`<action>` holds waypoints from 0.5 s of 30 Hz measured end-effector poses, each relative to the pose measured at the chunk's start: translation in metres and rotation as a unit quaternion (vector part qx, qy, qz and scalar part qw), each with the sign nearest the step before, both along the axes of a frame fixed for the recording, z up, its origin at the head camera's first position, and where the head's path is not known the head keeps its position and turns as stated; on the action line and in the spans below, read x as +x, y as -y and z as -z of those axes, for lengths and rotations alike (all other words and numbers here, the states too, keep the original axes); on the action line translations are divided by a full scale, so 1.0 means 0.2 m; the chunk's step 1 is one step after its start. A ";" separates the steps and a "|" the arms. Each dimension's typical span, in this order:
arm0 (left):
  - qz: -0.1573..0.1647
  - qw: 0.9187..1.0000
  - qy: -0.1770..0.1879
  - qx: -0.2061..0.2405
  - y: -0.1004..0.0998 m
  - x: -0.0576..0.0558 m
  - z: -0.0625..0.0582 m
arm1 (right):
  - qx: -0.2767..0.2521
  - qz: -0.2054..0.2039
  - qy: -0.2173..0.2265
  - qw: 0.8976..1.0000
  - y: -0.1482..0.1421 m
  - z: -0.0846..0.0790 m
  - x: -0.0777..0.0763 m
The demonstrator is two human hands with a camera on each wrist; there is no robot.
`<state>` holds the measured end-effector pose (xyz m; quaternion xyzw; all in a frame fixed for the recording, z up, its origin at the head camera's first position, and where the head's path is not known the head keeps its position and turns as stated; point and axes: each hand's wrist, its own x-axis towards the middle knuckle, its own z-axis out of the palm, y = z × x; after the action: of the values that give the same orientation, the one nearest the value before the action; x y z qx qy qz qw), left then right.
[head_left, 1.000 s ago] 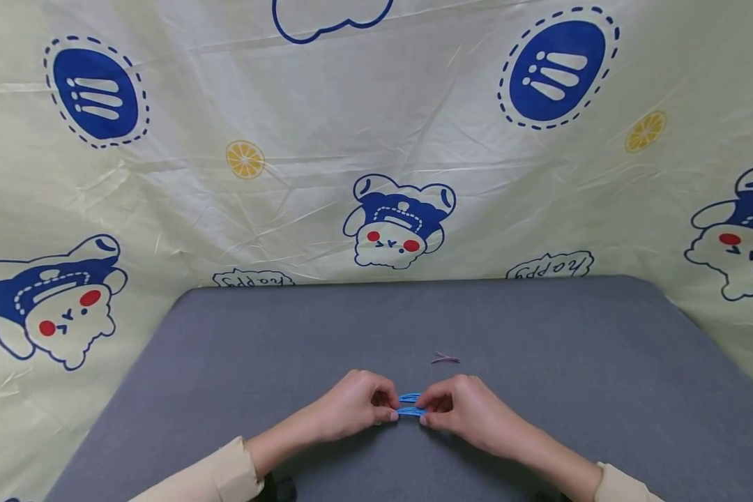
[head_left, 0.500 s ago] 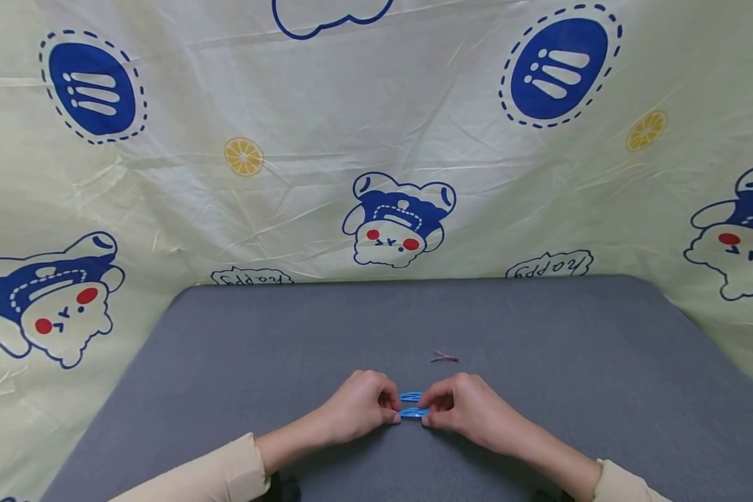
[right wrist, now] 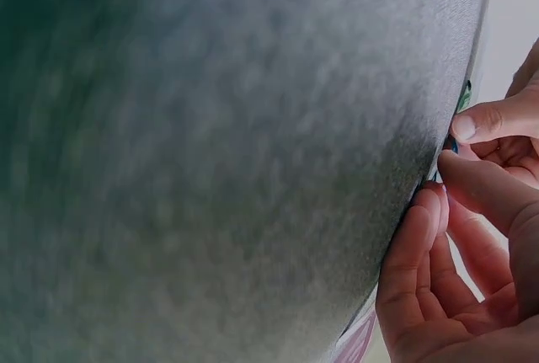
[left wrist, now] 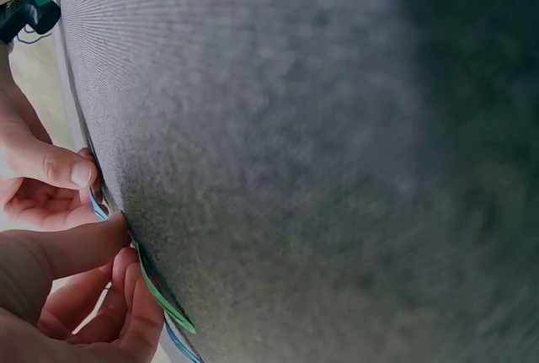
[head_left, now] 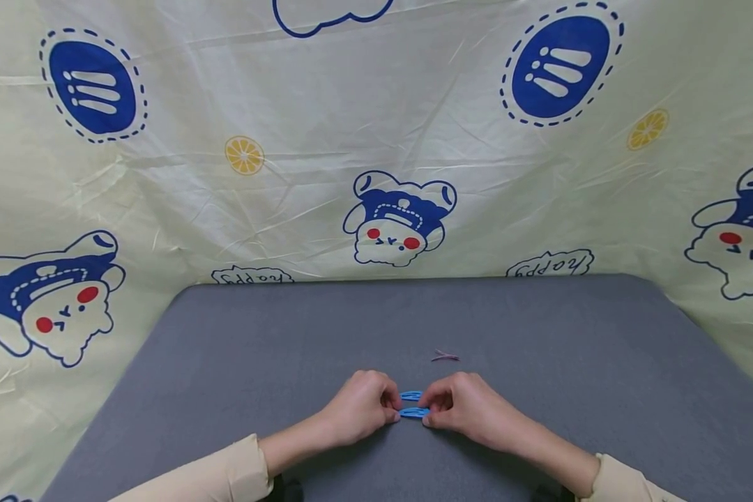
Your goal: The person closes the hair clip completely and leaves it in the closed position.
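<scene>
In the head view my left hand and right hand face each other over the grey surface. A blue snap hair clip lies between them, each hand pinching one end with thumb and fingers. Right behind it is a second blue hair clip, its right end covered by my right fingers. The left wrist view shows a slim green clip-like piece sticking out beside my left fingers; the hand hides it from the head view. Farther back lies a thin pinkish forked piece, resembling a hair clip.
The grey cloth-covered tabletop reaches back to a pale printed curtain that hangs along its far edge. Cream sleeves come in from the front on both sides.
My left fingertips and the nearer blue clip have shifted slightly right. Both hands keep their pinch, and the pinkish piece stays in place.
</scene>
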<state>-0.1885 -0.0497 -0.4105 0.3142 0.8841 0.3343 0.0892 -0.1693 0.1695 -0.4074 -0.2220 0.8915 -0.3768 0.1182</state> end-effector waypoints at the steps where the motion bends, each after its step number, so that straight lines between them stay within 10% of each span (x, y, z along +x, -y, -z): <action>1: -0.002 1.000 -0.002 0.000 0.00 0.00 0.00 | 0.005 -0.001 -0.003 1.000 0.00 0.00 0.00; 15: -0.007 1.000 -0.011 0.003 0.00 0.02 0.00 | 0.004 -0.013 -0.018 1.000 -0.01 -0.01 0.01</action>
<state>-0.1843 -0.0492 -0.4097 0.3123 0.8859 0.3344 0.0762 -0.1678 0.1725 -0.4059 -0.2395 0.8923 -0.3673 0.1075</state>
